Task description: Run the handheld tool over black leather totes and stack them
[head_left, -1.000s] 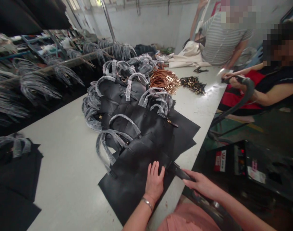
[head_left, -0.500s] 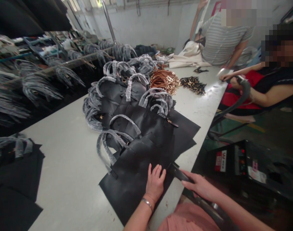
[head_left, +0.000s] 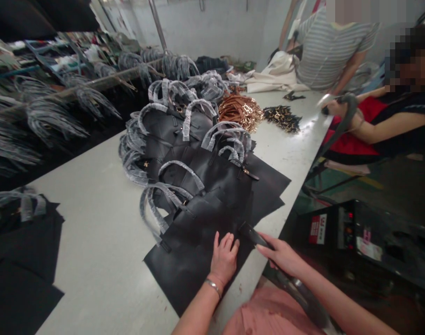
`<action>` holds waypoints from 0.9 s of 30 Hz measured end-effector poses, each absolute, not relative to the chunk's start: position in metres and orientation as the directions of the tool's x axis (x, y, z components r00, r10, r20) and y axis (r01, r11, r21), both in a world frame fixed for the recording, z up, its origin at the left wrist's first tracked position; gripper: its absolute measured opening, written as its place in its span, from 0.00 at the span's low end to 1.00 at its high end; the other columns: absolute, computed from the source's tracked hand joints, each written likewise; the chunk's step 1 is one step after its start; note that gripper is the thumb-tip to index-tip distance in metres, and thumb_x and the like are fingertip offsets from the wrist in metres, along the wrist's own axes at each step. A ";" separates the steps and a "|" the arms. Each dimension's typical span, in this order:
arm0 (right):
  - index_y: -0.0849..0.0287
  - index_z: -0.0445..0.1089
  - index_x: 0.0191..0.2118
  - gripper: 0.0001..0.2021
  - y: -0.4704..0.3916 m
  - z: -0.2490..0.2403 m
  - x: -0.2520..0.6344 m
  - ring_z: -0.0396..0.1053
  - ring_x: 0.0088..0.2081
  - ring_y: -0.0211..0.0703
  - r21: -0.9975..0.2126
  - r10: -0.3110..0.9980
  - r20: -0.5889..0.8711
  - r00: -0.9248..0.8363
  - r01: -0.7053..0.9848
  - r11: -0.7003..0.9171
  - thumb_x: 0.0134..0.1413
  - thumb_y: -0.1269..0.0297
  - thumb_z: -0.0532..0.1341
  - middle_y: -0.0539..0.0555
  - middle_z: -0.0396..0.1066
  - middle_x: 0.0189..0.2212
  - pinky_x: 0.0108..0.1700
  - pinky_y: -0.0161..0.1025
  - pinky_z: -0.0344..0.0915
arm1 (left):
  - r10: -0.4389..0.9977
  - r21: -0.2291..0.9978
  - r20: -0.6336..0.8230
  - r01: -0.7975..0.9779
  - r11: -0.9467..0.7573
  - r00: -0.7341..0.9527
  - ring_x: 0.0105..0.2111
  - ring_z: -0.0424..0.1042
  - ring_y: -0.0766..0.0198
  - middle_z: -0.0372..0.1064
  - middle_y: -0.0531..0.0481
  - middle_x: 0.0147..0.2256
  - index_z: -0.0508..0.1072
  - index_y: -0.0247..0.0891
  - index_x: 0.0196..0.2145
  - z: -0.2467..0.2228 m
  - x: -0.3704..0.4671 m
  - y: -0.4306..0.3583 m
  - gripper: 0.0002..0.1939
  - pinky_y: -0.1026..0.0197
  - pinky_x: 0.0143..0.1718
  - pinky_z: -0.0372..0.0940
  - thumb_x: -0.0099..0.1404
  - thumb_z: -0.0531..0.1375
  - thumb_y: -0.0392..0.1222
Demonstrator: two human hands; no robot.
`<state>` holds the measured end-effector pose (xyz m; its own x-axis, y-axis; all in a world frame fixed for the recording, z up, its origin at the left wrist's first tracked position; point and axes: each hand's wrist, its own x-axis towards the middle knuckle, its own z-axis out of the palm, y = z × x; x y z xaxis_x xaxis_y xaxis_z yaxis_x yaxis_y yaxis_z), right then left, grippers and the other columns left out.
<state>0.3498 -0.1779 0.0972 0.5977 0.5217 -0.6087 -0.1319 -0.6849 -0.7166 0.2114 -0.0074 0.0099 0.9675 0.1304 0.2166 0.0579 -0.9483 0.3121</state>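
My left hand (head_left: 224, 258) lies on the near black handbag (head_left: 184, 258), fingers stretched out over its surface. A silver bracelet (head_left: 214, 285) circles that wrist. My right hand (head_left: 278, 253) is wrapped round a black nozzle (head_left: 256, 236) on a thick dark hose (head_left: 308, 298). The nozzle's tip rests on or just above the bag, right of my left fingers; contact cannot be told. Clear plastic wraps the bag's handles (head_left: 154, 207). More black handbags (head_left: 219, 174) lie overlapped behind it.
Brown straps with gold clasps (head_left: 240, 113) and black ones (head_left: 283, 118) sit on the white table (head_left: 97, 228). Other bags (head_left: 23, 260) lie at left. Below the right edge stands a black machine (head_left: 352, 237). A co-worker's hand (head_left: 334, 108) holds another hose; a second person stands behind.
The nozzle in my right hand has shifted slightly left and away from me over the bag. My left hand stays almost in place. The co-worker's hand has moved a little.
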 end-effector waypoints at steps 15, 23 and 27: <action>0.58 0.60 0.62 0.29 -0.174 0.095 0.343 0.65 0.18 0.36 -0.693 0.556 -0.654 0.513 -0.111 -0.713 0.56 0.53 0.57 0.47 0.68 0.20 0.20 0.31 0.59 | 0.146 0.334 0.203 0.071 -0.940 0.968 0.57 0.59 0.56 0.64 0.44 0.53 0.69 0.41 0.52 0.011 0.211 -0.007 0.19 0.38 0.65 0.43 0.65 0.55 0.32; 0.59 0.59 0.63 0.33 -0.185 0.092 0.345 0.66 0.19 0.37 -0.679 0.573 -0.654 0.494 -0.051 -0.732 0.53 0.50 0.57 0.51 0.73 0.30 0.23 0.34 0.62 | 0.357 0.321 0.158 0.294 -0.900 0.921 0.64 0.43 0.48 0.47 0.35 0.64 0.58 0.29 0.60 0.020 0.214 -0.012 0.27 0.37 0.64 0.44 0.66 0.54 0.40; 0.59 0.60 0.62 0.33 -0.179 0.088 0.340 0.67 0.20 0.40 -0.703 0.560 -0.567 0.604 0.000 -0.711 0.53 0.48 0.57 0.49 0.70 0.23 0.25 0.35 0.64 | 0.406 0.297 0.124 0.356 -0.886 0.906 0.65 0.36 0.43 0.37 0.36 0.66 0.52 0.30 0.64 0.029 0.220 -0.011 0.34 0.35 0.62 0.46 0.64 0.57 0.45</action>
